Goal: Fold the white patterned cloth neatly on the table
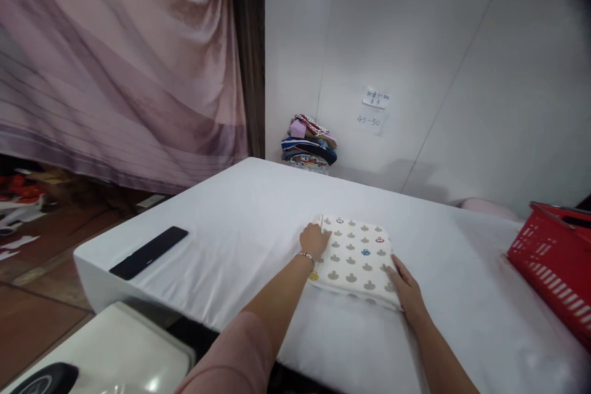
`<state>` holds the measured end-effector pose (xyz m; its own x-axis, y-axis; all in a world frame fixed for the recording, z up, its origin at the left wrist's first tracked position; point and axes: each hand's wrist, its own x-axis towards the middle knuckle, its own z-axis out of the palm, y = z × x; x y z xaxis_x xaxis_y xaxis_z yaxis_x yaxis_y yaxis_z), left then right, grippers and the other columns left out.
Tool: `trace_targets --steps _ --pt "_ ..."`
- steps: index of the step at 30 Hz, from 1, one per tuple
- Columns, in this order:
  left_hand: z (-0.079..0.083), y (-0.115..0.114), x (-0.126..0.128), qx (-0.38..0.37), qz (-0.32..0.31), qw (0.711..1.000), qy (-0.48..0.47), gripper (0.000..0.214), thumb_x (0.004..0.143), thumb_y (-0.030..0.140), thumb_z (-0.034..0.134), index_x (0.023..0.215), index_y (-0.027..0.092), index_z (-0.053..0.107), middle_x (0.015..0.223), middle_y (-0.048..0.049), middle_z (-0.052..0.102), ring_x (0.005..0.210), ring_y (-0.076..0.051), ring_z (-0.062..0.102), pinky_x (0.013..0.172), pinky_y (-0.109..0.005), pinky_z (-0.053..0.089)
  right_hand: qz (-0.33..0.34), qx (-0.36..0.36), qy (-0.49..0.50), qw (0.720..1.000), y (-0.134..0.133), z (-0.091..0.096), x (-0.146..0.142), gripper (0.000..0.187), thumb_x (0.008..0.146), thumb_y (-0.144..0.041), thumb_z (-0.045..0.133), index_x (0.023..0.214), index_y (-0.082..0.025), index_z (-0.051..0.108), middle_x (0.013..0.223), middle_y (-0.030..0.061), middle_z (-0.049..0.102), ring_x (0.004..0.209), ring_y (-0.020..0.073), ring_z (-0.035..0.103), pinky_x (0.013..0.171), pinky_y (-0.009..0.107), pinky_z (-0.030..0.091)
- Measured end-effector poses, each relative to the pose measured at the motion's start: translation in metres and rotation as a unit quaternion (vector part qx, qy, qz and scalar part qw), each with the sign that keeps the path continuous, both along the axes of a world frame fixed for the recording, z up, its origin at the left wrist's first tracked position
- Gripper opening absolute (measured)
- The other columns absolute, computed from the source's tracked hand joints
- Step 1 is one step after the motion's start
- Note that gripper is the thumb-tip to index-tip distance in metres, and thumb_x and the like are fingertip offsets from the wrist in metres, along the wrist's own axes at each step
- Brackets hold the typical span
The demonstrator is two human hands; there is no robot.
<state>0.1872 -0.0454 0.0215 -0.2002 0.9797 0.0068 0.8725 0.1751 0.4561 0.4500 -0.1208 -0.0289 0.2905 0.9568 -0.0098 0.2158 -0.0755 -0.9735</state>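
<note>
Pale wall panels (415, 31) and a draped pink curtain (184, 61) are set behind a desk (240, 228) covered in smooth white cloth. Near its front edge, between a dark flat slab (150, 252) and a red basket (554, 271) and well apart from both, a patterned cloth (351, 258) is laid flat in a folded, roughly square shape. Its left edge is touched by the left grip (315, 241), its right edge by the right grip (409, 290); each thumb is rested on top. Whether either grip is clamped on the fabric or merely pressed against it cannot be told, since the undersides of the fingers are hidden.

For squaring the folded layers, which seems to be the step in hand, both edges are best steadied with light, even pressure. Tension should be kept level between the two sides, as a harder pull on one would probably skew the near edge, and layers should be smoothed outward so that no crease is trapped.
</note>
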Motion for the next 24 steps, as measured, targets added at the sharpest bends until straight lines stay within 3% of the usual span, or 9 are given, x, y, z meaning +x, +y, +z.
trace_targets --steps 4,8,13,17,20,24 --pt "-0.012 0.003 -0.002 0.005 0.023 1.000 -0.009 0.030 0.090 0.035 0.037 0.101 0.017 0.058 0.109 -0.0101 0.057 0.098 -0.019 0.056 0.078 -0.028 0.041 0.001 0.004 0.029 1.000 -0.003 0.003 0.000 0.063 0.072 -0.049 0.062 0.128 -0.024 0.051 0.136 0.0013 0.048 0.126 0.0243 0.042 0.107 0.035 0.031" --pt "-0.020 0.000 -0.009 -0.010 0.043 0.999 -0.011 0.031 0.091 0.034 0.034 0.100 0.016 0.057 0.108 -0.0107 0.058 0.095 -0.018 0.057 0.076 -0.027 0.042 -0.006 -0.015 0.049 0.999 0.005 -0.001 0.005 0.064 0.072 -0.052 0.062 0.129 -0.024 0.050 0.137 0.0023 0.048 0.124 0.0242 0.044 0.105 0.034 0.035" --pt "-0.013 0.005 -0.008 -0.005 0.030 1.000 0.004 0.031 0.089 0.038 0.039 0.100 0.016 0.059 0.108 -0.0109 0.059 0.096 -0.020 0.057 0.076 -0.028 0.042 -0.014 -0.049 0.091 0.995 0.035 0.000 0.009 0.073 0.070 -0.054 0.064 0.134 -0.025 0.043 0.139 0.0070 0.044 0.120 0.0256 0.049 0.095 0.036 0.045" --pt "-0.005 0.014 -0.002 0.006 0.030 0.999 0.015 0.043 0.087 0.050 0.039 0.100 0.015 0.061 0.108 -0.0125 0.059 0.098 -0.023 0.057 0.080 -0.031 0.042 0.006 -0.037 0.062 0.997 0.050 0.006 -0.001 0.070 0.066 -0.049 0.068 0.129 -0.024 0.050 0.127 0.0071 0.057 0.113 0.0274 0.054 0.091 0.039 0.048" --pt "-0.006 0.019 -0.001 0.006 0.041 0.999 0.013 0.039 0.090 0.043 0.037 0.102 0.015 0.061 0.109 -0.0119 0.060 0.098 -0.022 0.058 0.080 -0.030 0.041 0.013 -0.027 0.040 0.999 0.046 0.007 -0.006 0.068 0.065 -0.048 0.068 0.127 -0.025 0.052 0.122 0.0053 0.060 0.111 0.0262 0.056 0.089 0.039 0.048" --pt "-0.013 0.018 -0.005 -0.006 0.073 0.997 0.001 0.039 0.093 0.034 0.029 0.105 0.013 0.060 0.111 -0.0145 0.059 0.097 -0.021 0.059 0.077 -0.029 0.042 0.021 -0.040 0.023 0.999 0.041 0.005 -0.002 0.068 0.067 -0.049 0.065 0.129 -0.025 0.050 0.130 0.0051 0.054 0.117 0.0243 0.052 0.094 0.037 0.044"
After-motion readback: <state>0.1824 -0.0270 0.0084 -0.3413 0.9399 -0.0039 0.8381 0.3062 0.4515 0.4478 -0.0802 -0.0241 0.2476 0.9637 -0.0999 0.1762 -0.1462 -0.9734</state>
